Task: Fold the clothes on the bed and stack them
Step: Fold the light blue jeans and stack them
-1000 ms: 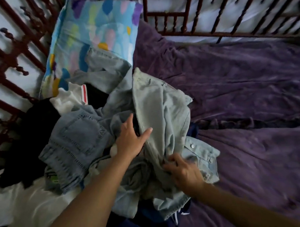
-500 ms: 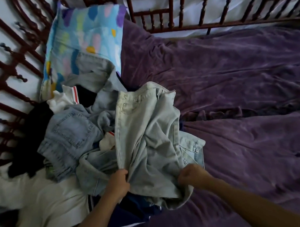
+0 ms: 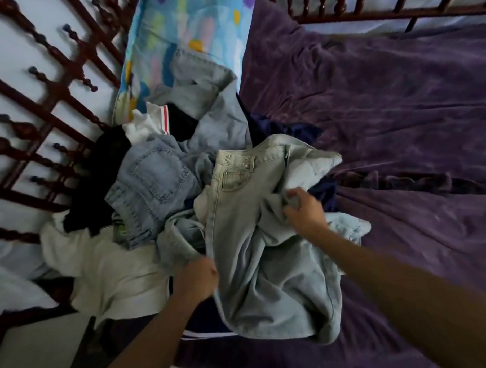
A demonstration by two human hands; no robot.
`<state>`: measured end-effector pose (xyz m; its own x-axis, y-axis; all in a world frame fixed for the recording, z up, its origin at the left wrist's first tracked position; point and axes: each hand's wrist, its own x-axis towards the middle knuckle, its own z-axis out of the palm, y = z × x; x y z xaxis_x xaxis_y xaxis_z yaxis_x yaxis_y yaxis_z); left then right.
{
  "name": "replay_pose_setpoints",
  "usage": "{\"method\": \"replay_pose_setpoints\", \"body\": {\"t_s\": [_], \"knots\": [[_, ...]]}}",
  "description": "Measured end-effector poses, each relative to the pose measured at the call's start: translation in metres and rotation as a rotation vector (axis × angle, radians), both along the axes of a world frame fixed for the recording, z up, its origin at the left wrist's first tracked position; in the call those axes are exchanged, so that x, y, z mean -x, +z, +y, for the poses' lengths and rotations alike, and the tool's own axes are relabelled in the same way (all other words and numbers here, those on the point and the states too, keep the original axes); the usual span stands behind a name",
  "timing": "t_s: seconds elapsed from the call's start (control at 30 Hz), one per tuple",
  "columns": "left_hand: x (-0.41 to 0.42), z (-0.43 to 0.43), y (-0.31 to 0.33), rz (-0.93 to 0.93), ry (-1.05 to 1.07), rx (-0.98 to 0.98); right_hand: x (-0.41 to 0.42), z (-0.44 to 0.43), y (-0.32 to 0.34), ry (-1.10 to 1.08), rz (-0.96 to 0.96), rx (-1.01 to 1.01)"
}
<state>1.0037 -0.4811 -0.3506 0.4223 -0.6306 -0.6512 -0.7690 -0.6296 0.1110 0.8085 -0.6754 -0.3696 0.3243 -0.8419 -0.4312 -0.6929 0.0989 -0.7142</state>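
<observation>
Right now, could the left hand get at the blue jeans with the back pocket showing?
Probably yes. The blue jeans lie uncovered on top of the pile, just beyond the left hand; but it grips the pale jeans and would have to let go first.

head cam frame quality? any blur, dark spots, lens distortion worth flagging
Head view: dim, flat light with no glare; the black garment is lost in shadow. Head view: motion blur smears the bed rails at the left and softens the right hand gripping the pale jeans, whose waistband stitching reads fairly sharp. Head view: wide-angle stretch splays the rails toward the frame edges.
</observation>
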Motion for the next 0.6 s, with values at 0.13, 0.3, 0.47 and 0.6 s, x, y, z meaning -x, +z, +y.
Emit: {"method": "replay_pose_setpoints", "body": {"t_s": [0.13, 0.3, 0.47, 0.6], "knots": [[-0.033, -0.083, 0.015, -0.103, 0.076, 0.378, 0.047, 0.088, -0.005, 0.368, 0.143, 0.008], [-0.033, -0.171, 0.004, -0.065, -0.063, 0.46, 0.109, 0.125, -0.023, 0.494, 0.332, -0.242], [0.003, -0.199, -0.057, 0.384, 0.138, 0.229, 0.128, 0.091, -0.031, 0.221, 0.202, -0.517], [0.025, -0.174, -0.091, 0.235, 0.104, 0.199, 0.15, 0.019, -0.05, -0.464, 0.268, -0.232]]}}
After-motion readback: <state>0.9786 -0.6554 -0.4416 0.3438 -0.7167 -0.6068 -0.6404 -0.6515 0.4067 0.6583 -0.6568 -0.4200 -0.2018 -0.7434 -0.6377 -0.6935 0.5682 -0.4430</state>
